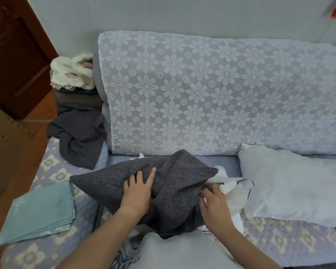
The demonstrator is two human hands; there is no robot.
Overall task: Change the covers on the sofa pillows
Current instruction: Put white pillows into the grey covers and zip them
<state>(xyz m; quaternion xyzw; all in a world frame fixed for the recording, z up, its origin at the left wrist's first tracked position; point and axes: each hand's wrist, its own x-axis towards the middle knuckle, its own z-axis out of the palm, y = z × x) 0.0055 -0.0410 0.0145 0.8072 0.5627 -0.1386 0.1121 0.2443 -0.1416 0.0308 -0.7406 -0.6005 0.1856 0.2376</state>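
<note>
At centre, left hand (138, 188) presses spread fingers on the grey cover (163, 183); right hand (213, 202) pinches the white insert (233, 191) at 3 o'clock—pull steadily.

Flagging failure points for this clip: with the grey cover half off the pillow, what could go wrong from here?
The right hand pinches the white inner pillow at the opening; that small grip may slip. The left hand only presses the dark grey cover, so it may bunch. Sliding could disturb the folded teal covers.
</note>
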